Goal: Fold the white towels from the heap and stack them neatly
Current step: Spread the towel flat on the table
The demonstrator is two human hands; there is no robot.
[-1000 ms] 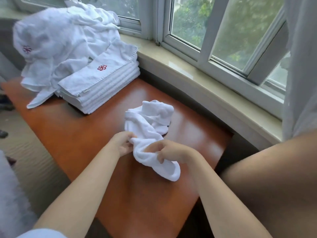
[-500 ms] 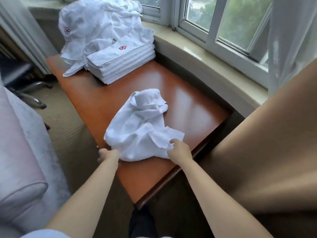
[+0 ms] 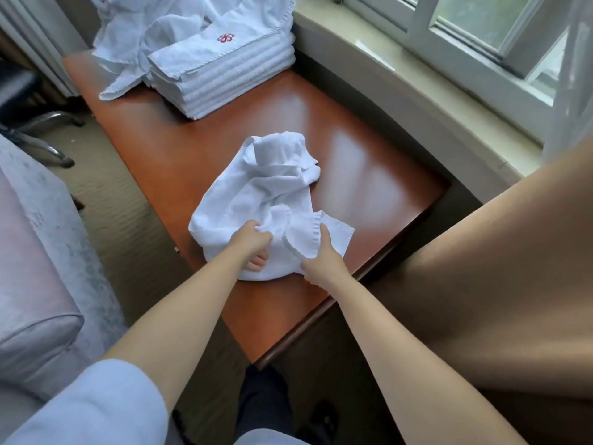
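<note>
A crumpled white towel (image 3: 263, 194) lies on the reddish wooden table (image 3: 369, 175), near its front corner. My left hand (image 3: 252, 244) grips a bunched fold in the towel's near middle. My right hand (image 3: 322, 260) pinches the stitched edge at the towel's near right side. At the far end of the table stands a neat stack of folded white towels (image 3: 224, 69) with a red flower emblem on top. Behind and left of the stack sits the loose heap of white towels (image 3: 144, 30).
A stone window sill (image 3: 417, 75) and window run along the table's right side. A pale upholstered armchair (image 3: 35, 277) stands at the left. A beige curtain or cushion (image 3: 497, 268) fills the right foreground. Chair legs (image 3: 48, 146) rest on the carpet at far left.
My left hand has moved from the towel's near left corner to its middle and gripped a fold. My right hand holds the near right edge further in. The camera tilted down.
</note>
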